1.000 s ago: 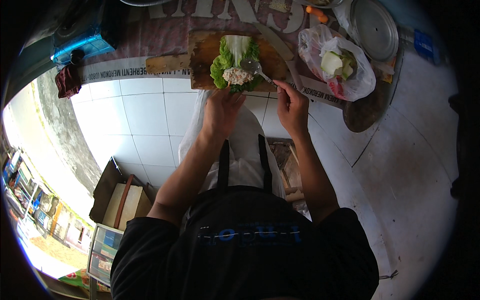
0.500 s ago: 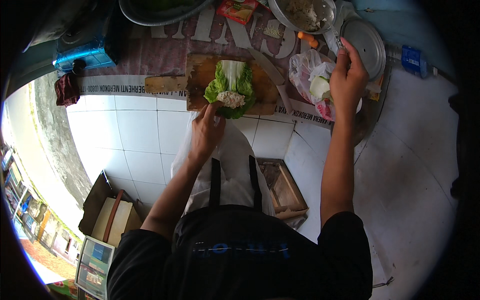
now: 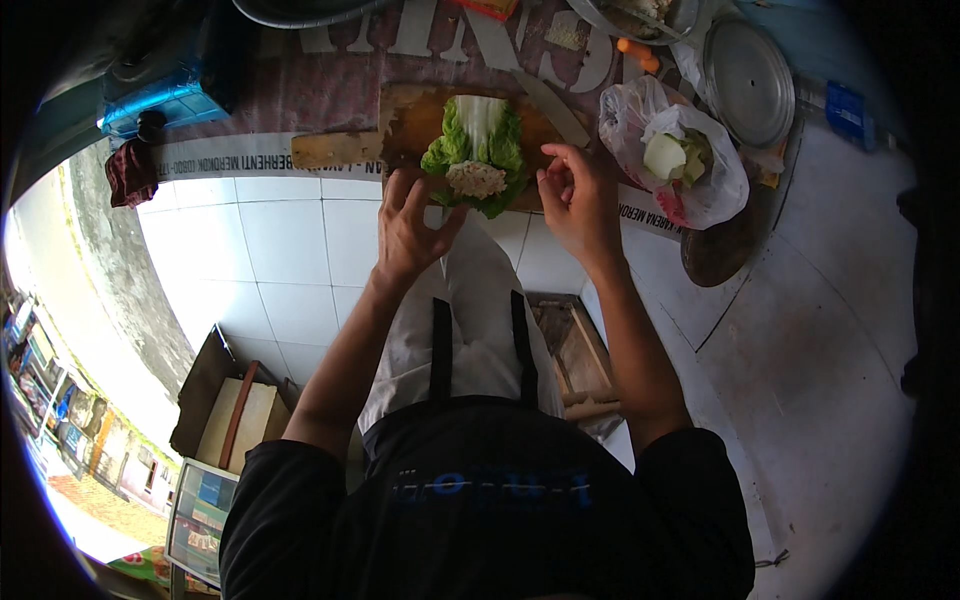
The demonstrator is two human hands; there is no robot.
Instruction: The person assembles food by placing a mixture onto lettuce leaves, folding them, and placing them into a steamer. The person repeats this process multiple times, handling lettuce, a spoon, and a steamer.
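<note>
cabbage leaf (image 3: 478, 150) | green, flat | pale filling (image 3: 476, 179), maybe minced

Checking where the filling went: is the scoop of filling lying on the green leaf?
Yes, the pale filling sits on the green leaf, spread on the wooden board.

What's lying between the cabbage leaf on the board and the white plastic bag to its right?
In the head view, a knife blade lies slanted on the wooden cutting board, between the cabbage leaf and the plastic bag. The right hand hovers just below that gap.

left hand (image 3: 410, 225) open, right hand (image 3: 575, 195) curled, empty
</note>
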